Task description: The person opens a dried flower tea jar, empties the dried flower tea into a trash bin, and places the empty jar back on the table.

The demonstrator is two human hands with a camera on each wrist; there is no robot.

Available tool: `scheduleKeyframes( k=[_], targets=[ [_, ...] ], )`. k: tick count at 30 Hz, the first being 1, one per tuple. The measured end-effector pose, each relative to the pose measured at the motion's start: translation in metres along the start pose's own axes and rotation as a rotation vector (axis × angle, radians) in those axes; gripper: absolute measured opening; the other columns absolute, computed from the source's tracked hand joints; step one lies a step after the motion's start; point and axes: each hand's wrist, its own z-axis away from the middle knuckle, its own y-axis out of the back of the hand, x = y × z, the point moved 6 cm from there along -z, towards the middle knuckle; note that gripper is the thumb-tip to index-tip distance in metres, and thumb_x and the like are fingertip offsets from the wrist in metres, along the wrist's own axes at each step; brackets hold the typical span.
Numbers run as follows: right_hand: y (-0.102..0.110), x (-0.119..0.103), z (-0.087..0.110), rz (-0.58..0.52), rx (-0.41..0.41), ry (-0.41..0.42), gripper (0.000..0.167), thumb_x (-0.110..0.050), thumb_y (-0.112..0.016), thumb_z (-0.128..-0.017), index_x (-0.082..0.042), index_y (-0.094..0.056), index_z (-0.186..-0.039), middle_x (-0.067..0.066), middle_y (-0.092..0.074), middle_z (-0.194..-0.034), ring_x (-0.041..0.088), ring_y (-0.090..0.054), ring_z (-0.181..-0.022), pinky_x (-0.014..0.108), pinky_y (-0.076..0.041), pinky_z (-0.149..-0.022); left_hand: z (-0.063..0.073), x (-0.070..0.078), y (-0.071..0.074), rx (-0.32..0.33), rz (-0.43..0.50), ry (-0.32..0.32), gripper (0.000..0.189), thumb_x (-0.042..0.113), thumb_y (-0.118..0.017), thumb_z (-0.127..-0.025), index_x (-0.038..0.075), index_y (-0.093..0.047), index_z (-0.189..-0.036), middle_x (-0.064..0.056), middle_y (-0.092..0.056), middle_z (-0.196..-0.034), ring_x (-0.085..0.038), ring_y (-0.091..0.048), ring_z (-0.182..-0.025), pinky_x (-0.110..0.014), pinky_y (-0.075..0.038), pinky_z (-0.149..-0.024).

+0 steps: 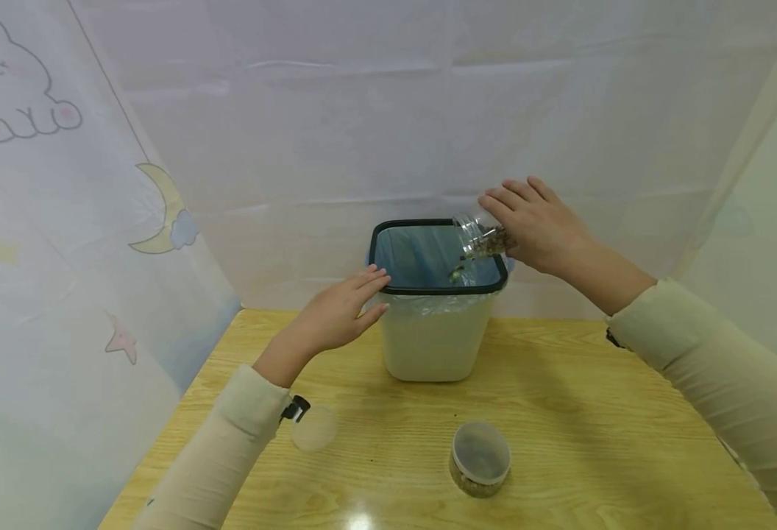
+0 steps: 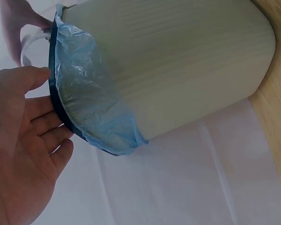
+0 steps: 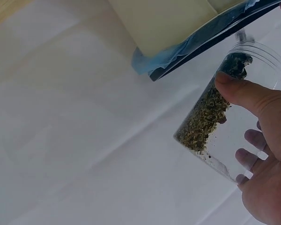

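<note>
Right of centre, the right hand (image 1: 539,230) clasps a jar (image 1: 483,237) — likely light, slick, best held mid-body — left hand (image 1: 340,312) loosely uncurled

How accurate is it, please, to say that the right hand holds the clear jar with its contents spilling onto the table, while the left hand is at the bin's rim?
Nearly: the head view shows the contents of the clear jar spilling into the bin, not onto the table; the rest stands.
</note>
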Motion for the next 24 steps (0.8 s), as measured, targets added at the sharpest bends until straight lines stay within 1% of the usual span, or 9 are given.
scheduleKeyframes(
  k=[19, 24],
  targets=[
    [0.0048, -0.0017, -0.0018, 0.032, 0.010, 0.018, 0.096, -0.009, -0.090, -0.076, -0.001, -0.035, -0.154, 0.023, -0.039, -0.155, 0.043, -0.028, -0.146, 0.059, -0.014, -0.123, -0.0016, -0.0023, -0.0003, -0.010, -0.007, 0.011, 0.057, 0.033, -0.055, -0.106, 0.005, -0.042, -0.154, -0.012, -0.036, -0.161, -0.025, -0.029, -0.152, -0.045, -0.034, -0.119],
    [0.0068, -0.0031, -0.0028, 0.051, -0.012, 0.014, 0.096, -0.010, -0.089, -0.078, -0.002, -0.033, -0.155, 0.022, -0.038, -0.156, 0.042, -0.027, -0.147, 0.058, -0.014, -0.123, -0.0021, -0.0029, 0.0001, -0.016, -0.020, 0.017, 0.057, 0.035, -0.054, -0.107, 0.006, -0.042, -0.155, -0.011, -0.036, -0.161, -0.024, -0.029, -0.152, -0.044, -0.035, -0.118]
  ],
)
